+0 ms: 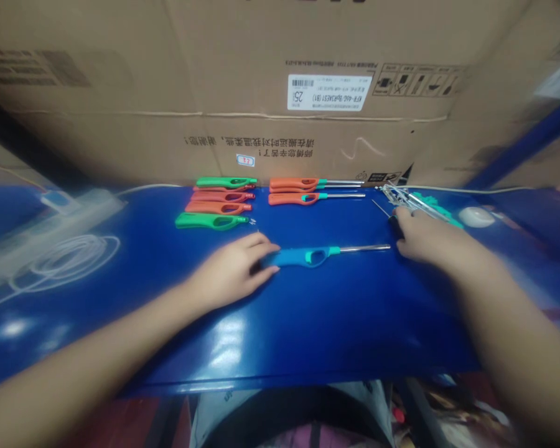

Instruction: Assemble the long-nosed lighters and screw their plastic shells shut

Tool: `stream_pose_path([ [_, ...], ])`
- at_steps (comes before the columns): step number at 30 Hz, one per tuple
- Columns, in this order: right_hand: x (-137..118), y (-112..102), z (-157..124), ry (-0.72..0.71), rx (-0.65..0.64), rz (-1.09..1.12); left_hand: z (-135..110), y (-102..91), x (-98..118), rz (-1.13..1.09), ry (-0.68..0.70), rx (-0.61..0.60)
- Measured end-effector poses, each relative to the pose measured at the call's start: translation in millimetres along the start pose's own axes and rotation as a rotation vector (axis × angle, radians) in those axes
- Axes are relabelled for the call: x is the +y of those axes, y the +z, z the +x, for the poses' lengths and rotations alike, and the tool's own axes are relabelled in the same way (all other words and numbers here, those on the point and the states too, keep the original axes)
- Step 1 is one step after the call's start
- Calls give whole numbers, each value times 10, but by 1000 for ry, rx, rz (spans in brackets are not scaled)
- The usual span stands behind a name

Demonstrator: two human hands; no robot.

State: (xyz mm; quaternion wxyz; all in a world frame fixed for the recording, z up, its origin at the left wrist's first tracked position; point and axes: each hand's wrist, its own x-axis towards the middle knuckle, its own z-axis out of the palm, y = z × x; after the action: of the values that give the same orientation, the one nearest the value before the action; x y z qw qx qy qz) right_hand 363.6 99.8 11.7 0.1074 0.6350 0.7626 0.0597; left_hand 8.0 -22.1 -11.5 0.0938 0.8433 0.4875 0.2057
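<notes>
A blue long-nosed lighter [308, 255] lies across the middle of the blue table [308, 323], its metal tube pointing right. My left hand [236, 270] grips the end of its handle with fingers closed. My right hand [424, 239] rests by the tube's tip, fingers curled round a thin black-handled tool [394, 225]. Behind, a group of green and orange lighter handles [217, 202] lies at the left and two orange lighters [308, 190] with tubes at the centre.
A large cardboard box [280, 87] walls off the back of the table. A pile of metal tubes and teal parts [417, 200] lies back right beside a white object [476, 216]. A coiled white cable [70, 255] and power strip [65, 208] lie at the left.
</notes>
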Motion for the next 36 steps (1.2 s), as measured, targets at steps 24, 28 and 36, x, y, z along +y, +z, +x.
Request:
stream_pose_path([
  [24,-979,38,-384,-778,378,746,-28,36,33,-96,137,73],
  [28,-1042,105,-360,-778,400,696,-31,61,48,-98,147,77],
  [36,-1096,23,-401,-661,486,935,-25,106,27,-139,137,112],
])
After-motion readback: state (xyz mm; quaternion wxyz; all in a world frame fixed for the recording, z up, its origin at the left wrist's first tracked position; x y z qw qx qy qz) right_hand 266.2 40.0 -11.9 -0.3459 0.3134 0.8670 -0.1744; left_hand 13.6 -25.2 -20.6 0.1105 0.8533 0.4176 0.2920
